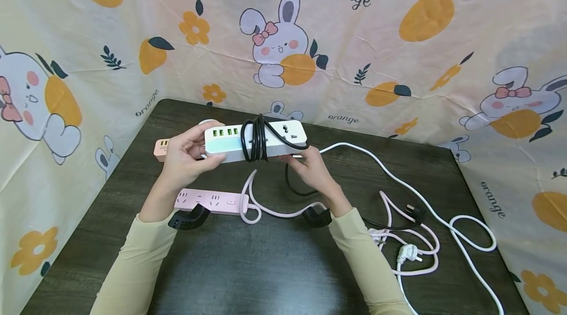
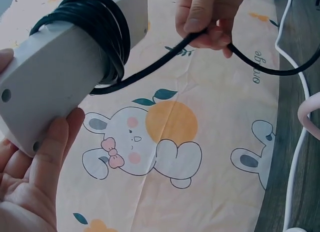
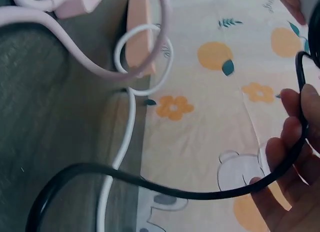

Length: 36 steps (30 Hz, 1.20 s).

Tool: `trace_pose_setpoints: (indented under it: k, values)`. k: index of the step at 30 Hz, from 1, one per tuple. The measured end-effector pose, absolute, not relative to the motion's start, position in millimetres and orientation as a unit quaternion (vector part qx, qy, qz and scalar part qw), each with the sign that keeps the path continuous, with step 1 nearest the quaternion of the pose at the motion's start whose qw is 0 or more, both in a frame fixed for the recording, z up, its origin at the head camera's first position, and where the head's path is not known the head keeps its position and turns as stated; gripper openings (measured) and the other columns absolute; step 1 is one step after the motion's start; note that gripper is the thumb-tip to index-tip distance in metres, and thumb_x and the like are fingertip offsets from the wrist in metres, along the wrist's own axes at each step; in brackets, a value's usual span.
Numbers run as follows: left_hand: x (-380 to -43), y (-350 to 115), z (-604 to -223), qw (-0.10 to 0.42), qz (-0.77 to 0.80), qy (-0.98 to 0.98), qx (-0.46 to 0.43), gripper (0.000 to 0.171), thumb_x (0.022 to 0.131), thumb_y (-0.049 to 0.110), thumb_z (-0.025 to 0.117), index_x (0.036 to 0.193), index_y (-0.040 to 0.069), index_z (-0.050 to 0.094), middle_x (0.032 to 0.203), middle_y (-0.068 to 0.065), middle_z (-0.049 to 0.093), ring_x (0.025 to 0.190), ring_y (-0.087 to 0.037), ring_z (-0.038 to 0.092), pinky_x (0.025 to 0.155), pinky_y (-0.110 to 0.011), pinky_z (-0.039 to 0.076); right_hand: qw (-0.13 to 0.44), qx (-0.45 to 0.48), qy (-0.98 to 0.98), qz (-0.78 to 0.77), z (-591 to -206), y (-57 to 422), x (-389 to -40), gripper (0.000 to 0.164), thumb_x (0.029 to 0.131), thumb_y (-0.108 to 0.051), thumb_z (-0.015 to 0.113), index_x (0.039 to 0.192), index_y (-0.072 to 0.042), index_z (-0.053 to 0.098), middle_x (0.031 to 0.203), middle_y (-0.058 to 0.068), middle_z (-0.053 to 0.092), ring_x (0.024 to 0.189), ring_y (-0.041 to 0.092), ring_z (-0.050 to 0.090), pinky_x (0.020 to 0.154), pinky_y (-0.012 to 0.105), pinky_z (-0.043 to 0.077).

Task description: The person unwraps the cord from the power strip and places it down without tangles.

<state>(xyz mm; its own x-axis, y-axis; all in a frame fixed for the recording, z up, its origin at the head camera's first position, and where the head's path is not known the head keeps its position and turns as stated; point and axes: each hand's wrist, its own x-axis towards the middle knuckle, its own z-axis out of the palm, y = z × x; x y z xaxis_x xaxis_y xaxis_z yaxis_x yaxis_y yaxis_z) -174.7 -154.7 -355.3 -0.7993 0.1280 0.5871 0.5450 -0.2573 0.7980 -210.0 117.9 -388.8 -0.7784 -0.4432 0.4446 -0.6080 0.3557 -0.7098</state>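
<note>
A white power strip [image 1: 279, 145] with green USB ports is held up above the dark table. Its black cord [image 1: 258, 140] is wound in several turns round the middle. My left hand [image 1: 188, 150] grips the strip's left end, thumb below, as the left wrist view [image 2: 45, 177] also shows. My right hand [image 1: 312, 170] pinches the loose length of the black cord [image 3: 215, 195] near the strip's right end. From there the cord runs down to a black plug [image 1: 414, 212] on the table.
Below the hands lies a pink power strip [image 1: 212, 201] with a pale pink cord [image 1: 283, 214]. An orange-pink strip [image 1: 160, 149] sits behind my left hand. White cord [image 1: 407, 184] and a white plug [image 1: 408, 254] spread on the right. A printed cloth [image 1: 345, 49] hangs behind the table.
</note>
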Motion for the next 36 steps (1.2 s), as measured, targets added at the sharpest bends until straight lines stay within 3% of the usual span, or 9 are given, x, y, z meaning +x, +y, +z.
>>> trace_pose_setpoints:
  k: [5,9,14,19,23,26,28,32,36]
  values:
    - [-173.4,-155.1,-354.5,0.125,-0.738,-0.584,-0.314,0.052,0.062,-0.029,0.059,0.113,-0.017,0.056,0.103,-0.008,0.066,0.083,-0.013,0.065,0.068,-0.022,0.054,0.108,0.291,-0.798,0.517,-380.7,130.3,-216.4,0.02,0.087,0.008,0.058,0.106,0.011,0.062,0.102,0.022,0.062,0.094,0.022,0.058,0.08,0.031,0.048]
    - [-172.0,-155.1,-356.2,0.116,-0.723,-0.596,-0.33,0.052,0.062,-0.029,0.06,0.113,-0.022,0.052,0.105,-0.006,0.065,0.086,-0.012,0.064,0.069,-0.021,0.054,0.135,0.267,-0.753,0.586,-369.0,141.9,-220.2,0.009,0.089,0.01,0.054,0.091,0.013,0.062,0.086,0.006,0.06,0.08,0.013,0.053,0.07,0.022,0.045]
    - [-171.8,-156.3,-357.7,0.136,-0.713,-0.623,-0.291,0.053,0.062,-0.031,0.06,0.114,-0.025,0.048,0.106,-0.003,0.064,0.088,-0.011,0.064,0.071,-0.021,0.053,0.168,0.302,-0.693,0.633,-349.3,159.1,-210.7,0.017,0.091,0.002,0.054,0.079,0.013,0.059,0.078,-0.001,0.058,0.074,0.012,0.054,0.071,0.023,0.048]
    - [-173.4,-158.2,-358.4,0.165,-0.726,-0.619,-0.249,0.054,0.063,-0.032,0.059,0.115,-0.024,0.048,0.103,-0.003,0.065,0.086,-0.012,0.066,0.067,-0.022,0.054,0.102,0.393,-0.689,0.601,-340.2,170.3,-199.1,0.026,0.09,-0.015,0.063,0.072,0.004,0.06,0.066,0.001,0.05,0.06,0.011,0.041,0.054,0.023,0.035]
    - [-173.5,-158.8,-358.3,0.171,-0.74,-0.604,-0.242,0.052,0.065,-0.031,0.058,0.116,-0.022,0.048,0.102,-0.005,0.065,0.086,-0.014,0.066,0.068,-0.023,0.054,0.009,0.415,-0.752,0.512,-346.1,173.7,-198.1,0.01,0.086,-0.001,0.065,0.077,-0.002,0.07,0.065,0.001,0.056,0.058,0.011,0.043,0.051,0.024,0.036]
    - [-173.0,-159.3,-357.4,0.162,-0.751,-0.59,-0.247,0.051,0.066,-0.031,0.057,0.116,-0.019,0.052,0.102,-0.008,0.065,0.086,-0.015,0.065,0.069,-0.025,0.054,-0.009,0.375,-0.819,0.433,-353.0,172.8,-200.2,0.011,0.082,0.003,0.067,0.078,-0.006,0.073,0.064,-0.002,0.057,0.057,0.01,0.044,0.052,0.024,0.036]
    - [-172.6,-159.9,-356.5,0.153,-0.755,-0.583,-0.258,0.051,0.067,-0.03,0.058,0.116,-0.017,0.053,0.102,-0.009,0.065,0.086,-0.016,0.065,0.069,-0.025,0.054,0.012,0.331,-0.861,0.386,-356.5,172.2,-203.3,0.009,0.083,-0.003,0.069,0.077,-0.007,0.073,0.065,-0.003,0.059,0.056,0.009,0.045,0.053,0.024,0.037]
    - [-171.7,-161.9,-355.8,0.144,-0.746,-0.59,-0.275,0.051,0.066,-0.029,0.061,0.115,-0.018,0.054,0.103,-0.007,0.066,0.085,-0.014,0.065,0.069,-0.023,0.054,0.122,0.218,-0.904,0.347,-358.1,175.6,-212.7,0.011,0.085,-0.01,0.069,0.076,-0.004,0.073,0.067,0.003,0.064,0.053,0.008,0.044,0.051,0.023,0.036]
    - [-171.5,-164.4,-356.2,0.141,-0.729,-0.607,-0.284,0.053,0.062,-0.032,0.058,0.113,-0.02,0.054,0.1,-0.005,0.067,0.081,-0.012,0.065,0.067,-0.021,0.054,0.239,0.099,-0.86,0.439,-350.7,186.1,-219.6,0.019,0.088,-0.01,0.065,0.077,0.004,0.071,0.06,0.0,0.06,0.048,0.004,0.038,0.047,0.02,0.031]
